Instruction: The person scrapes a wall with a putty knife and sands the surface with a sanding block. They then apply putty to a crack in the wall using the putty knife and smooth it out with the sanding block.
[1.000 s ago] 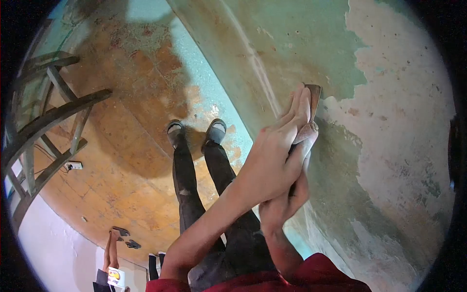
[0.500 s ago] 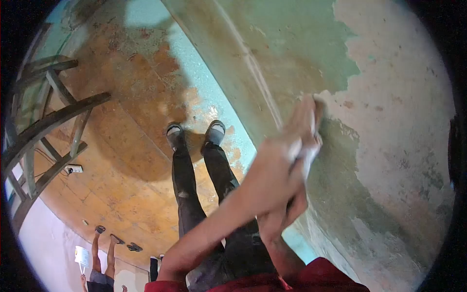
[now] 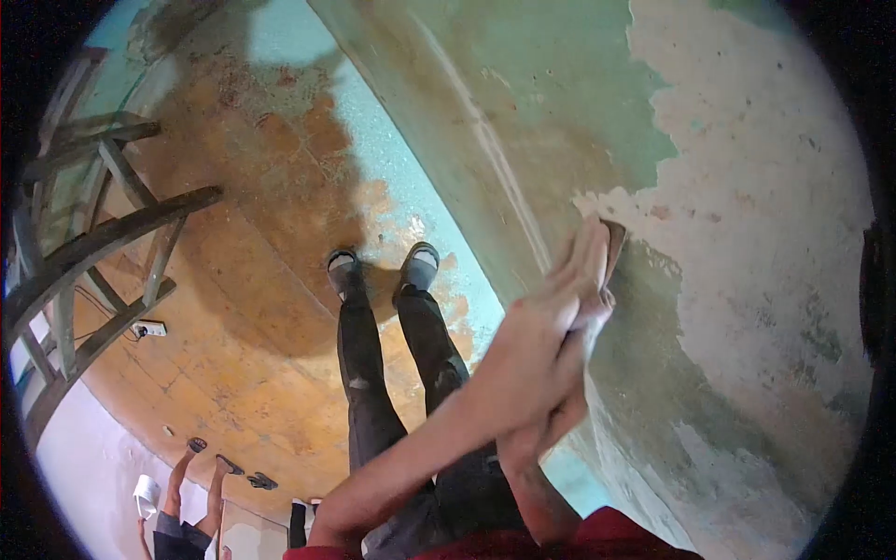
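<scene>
My left hand [image 3: 530, 347] and my right hand [image 3: 567, 397] are pressed together against the wall, the left lying over the right. Their straight fingers are close together and point up along the wall. At the fingertips the edge of a thin brown flat piece [image 3: 615, 247], like sandpaper, shows between the fingers and the wall. Most of this piece is hidden under the hands. Whitish dust is on the fingers. Next to the hands, the wall [image 3: 560, 121] has worn green paint, a pale streak and large bare greyish patches.
A dark wooden frame with curved rails [image 3: 140, 210] stands at the left. A power strip [image 3: 149, 329] with a cable lies behind it on the stained orange floor [image 3: 252, 280]. At the lower left another person [image 3: 182, 532] stands near a white bucket [image 3: 146, 492].
Both hands have slid slightly down the wall together, and the brown piece shows more clearly. At the lower left the other person and the bucket have shifted a little.
</scene>
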Tool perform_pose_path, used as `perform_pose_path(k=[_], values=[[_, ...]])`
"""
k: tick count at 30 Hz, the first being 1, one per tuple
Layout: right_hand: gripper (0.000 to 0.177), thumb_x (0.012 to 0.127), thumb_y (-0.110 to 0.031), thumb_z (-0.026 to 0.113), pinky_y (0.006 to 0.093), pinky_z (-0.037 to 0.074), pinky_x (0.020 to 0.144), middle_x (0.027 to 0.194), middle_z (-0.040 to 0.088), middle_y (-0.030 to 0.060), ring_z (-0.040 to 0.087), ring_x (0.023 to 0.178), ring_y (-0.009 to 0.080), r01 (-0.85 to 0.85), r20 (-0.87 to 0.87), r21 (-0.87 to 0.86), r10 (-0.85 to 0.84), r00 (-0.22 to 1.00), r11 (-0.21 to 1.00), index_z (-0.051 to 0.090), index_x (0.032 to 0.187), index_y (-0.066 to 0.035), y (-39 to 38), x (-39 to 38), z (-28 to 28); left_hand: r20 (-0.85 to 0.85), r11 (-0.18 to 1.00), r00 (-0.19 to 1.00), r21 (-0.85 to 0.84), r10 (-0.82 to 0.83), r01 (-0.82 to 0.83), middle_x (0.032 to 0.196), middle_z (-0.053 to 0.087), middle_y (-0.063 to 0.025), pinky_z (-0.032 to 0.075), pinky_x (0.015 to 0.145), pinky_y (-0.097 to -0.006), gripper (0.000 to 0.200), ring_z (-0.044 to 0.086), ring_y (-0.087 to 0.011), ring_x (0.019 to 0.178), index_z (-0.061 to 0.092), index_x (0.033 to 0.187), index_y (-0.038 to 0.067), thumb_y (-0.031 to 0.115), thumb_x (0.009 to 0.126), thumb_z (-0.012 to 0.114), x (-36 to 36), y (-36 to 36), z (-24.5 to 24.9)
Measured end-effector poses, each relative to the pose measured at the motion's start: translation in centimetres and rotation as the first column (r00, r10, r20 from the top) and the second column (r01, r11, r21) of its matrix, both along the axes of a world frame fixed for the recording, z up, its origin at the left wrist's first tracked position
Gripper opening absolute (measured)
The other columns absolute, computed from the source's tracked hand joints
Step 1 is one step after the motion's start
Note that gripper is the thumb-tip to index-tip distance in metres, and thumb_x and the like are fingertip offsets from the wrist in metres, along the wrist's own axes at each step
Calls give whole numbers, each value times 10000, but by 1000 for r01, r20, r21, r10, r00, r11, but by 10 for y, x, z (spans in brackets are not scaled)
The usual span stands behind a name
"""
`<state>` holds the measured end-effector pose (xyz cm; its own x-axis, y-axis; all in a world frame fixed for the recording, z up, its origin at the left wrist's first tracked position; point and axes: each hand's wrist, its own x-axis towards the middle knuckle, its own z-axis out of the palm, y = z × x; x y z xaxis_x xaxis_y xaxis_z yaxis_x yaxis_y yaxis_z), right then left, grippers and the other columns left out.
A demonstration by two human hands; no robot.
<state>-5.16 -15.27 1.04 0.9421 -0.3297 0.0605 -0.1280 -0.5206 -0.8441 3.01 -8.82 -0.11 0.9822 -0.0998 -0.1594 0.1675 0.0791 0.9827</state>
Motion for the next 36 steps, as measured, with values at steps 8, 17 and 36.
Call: perform_pose_path(k=[8, 17, 36], values=[[458, 1008, -169, 499, 290, 501, 740, 1019, 660, 79, 610, 888, 143, -104, -54, -38, 102, 993, 994, 478, 1370, 112, -1, 9, 7, 308, 977, 950, 183, 43, -104, 994, 679, -171, 516, 801, -291, 575, 689, -242, 864, 363, 1500, 11, 89, 964, 557, 15, 12, 1], [581, 920, -350, 591, 344, 459, 887, 1200, 586, 140, 562, 1095, 208, 100, -309, -30, -104, 945, 995, 498, 1301, 78, -8, -9, 11, 139, 996, 990, -85, 11, 1, 1476, 441, -267, 266, 1170, -410, 618, 266, -289, 1456, 345, 1488, -42, 62, 934, 600, 16, 14, 25], [453, 957, -247, 525, 312, 448, 768, 1082, 622, 109, 554, 914, 151, 75, -151, 13, -72, 986, 997, 524, 1240, 107, 18, 21, 42, 72, 996, 997, -89, -18, 24, 993, 665, -226, 283, 1176, -425, 579, 545, -374, 1271, 381, 1442, -92, 7, 906, 577, 24, 21, 32]])
